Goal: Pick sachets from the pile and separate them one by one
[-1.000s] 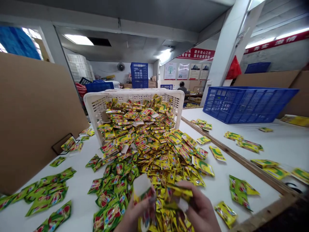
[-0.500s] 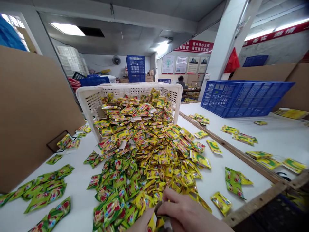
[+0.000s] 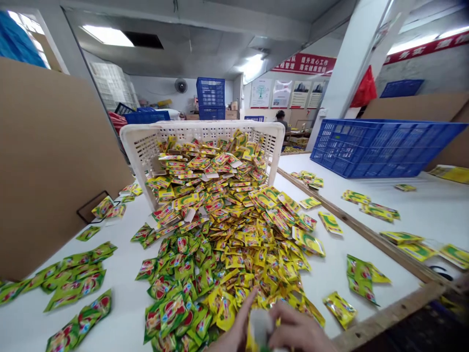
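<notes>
At the bottom edge, my left hand (image 3: 234,335) holds a small yellow cardboard box (image 3: 261,326), its white inside flap turned up and blurred by motion. My right hand (image 3: 295,330) is closed, with curled fingers against the box's right side; whether a sachet is also between them I cannot tell. Just beyond my hands lies a heap of yellow sachets (image 3: 252,249), with green sachets (image 3: 176,313) to its left. Small printed boxes (image 3: 205,181) spill toward me out of a white plastic basket (image 3: 128,142) tipped on its side.
Loose green sachet strips (image 3: 78,278) lie on the left near a cardboard panel (image 3: 51,171). A wooden strip (image 3: 340,215) divides the white table on the right. Past it stand a blue crate (image 3: 384,146) and several flat boxes (image 3: 379,210). Far back, a person (image 3: 280,122) sits.
My hands have shifted slightly right, and the box between them now shows its white flap upward. My left thumb has come up beside it. The whole view has swung slightly left.
</notes>
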`<act>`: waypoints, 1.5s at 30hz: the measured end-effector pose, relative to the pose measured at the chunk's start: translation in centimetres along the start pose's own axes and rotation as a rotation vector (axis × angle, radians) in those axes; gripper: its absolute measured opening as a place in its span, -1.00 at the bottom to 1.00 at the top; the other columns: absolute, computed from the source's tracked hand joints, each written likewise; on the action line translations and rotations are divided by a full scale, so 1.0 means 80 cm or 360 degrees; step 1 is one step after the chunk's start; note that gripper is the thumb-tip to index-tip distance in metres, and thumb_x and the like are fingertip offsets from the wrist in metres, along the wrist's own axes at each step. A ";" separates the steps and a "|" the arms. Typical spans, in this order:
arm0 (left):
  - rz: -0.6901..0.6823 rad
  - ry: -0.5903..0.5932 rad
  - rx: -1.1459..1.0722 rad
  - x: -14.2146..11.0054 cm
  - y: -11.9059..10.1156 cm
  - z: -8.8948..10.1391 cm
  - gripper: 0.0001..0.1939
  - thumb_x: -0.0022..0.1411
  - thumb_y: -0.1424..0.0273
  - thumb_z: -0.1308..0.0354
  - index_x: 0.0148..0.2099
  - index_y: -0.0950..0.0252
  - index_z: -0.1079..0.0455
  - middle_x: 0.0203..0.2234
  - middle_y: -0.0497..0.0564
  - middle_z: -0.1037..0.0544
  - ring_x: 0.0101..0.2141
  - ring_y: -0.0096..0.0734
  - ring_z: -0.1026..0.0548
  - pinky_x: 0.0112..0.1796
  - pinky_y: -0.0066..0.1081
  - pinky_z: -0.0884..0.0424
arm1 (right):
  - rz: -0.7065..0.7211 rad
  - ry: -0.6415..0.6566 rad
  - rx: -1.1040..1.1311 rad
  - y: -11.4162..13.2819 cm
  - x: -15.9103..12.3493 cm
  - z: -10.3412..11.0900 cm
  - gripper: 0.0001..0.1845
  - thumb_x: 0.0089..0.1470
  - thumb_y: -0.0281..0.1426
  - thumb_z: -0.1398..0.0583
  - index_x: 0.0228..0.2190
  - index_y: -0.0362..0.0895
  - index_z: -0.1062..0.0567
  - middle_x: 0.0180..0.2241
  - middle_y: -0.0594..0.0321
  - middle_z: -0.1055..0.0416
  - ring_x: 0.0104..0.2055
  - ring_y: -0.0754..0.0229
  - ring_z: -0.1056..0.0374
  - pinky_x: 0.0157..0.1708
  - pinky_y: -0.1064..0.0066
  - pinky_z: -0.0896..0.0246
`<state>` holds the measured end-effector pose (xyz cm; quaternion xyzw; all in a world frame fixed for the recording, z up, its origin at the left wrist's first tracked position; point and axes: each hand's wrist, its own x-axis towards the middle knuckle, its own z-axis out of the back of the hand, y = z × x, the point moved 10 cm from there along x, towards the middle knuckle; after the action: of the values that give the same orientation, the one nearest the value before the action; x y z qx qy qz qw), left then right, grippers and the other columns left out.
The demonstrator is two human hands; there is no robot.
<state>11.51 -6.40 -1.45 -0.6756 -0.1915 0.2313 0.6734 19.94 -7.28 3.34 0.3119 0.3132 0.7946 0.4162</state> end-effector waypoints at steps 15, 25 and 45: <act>0.0102 -0.1006 0.1799 -0.062 0.000 0.188 -0.69 0.22 0.31 0.13 -0.05 0.24 -0.31 -0.12 0.10 -0.47 -0.07 -0.16 -0.36 0.05 -0.03 -0.09 | -0.0372 -0.0408 -0.1139 -0.073 0.048 0.035 -0.78 -0.14 -0.61 -0.08 -0.39 -0.13 -0.38 -0.01 0.05 -0.21 0.06 -0.11 -0.05 -0.04 0.00 -0.04; 0.0096 -0.0865 0.0286 -0.036 -0.019 0.131 -0.63 0.17 0.14 0.01 -0.16 0.29 -0.39 -0.43 0.00 -0.48 -0.44 -0.30 -0.43 -0.43 -0.39 -0.42 | -0.0183 -0.0591 0.0460 0.002 0.081 0.025 -0.97 0.01 -0.45 -0.09 -0.46 -0.14 -0.32 -0.16 0.17 -0.27 -0.09 0.15 -0.20 -0.14 0.35 -0.12; -0.0302 -0.1319 0.1451 0.006 -0.112 0.273 -0.70 0.17 0.40 0.12 -0.15 0.49 -0.29 -0.05 0.12 -0.28 0.16 0.07 0.09 0.09 0.01 0.18 | -0.0672 -0.0496 0.1004 -0.070 0.035 -0.025 -0.66 -0.13 -0.18 -0.23 -0.35 -0.14 -0.38 -0.53 0.39 -0.30 -0.73 0.45 -0.10 -0.75 0.58 -0.09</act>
<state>-0.09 11.98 7.81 -0.1542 -0.3780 0.4719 0.7814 19.72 -2.81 -1.45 0.4696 0.5318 0.4999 0.4967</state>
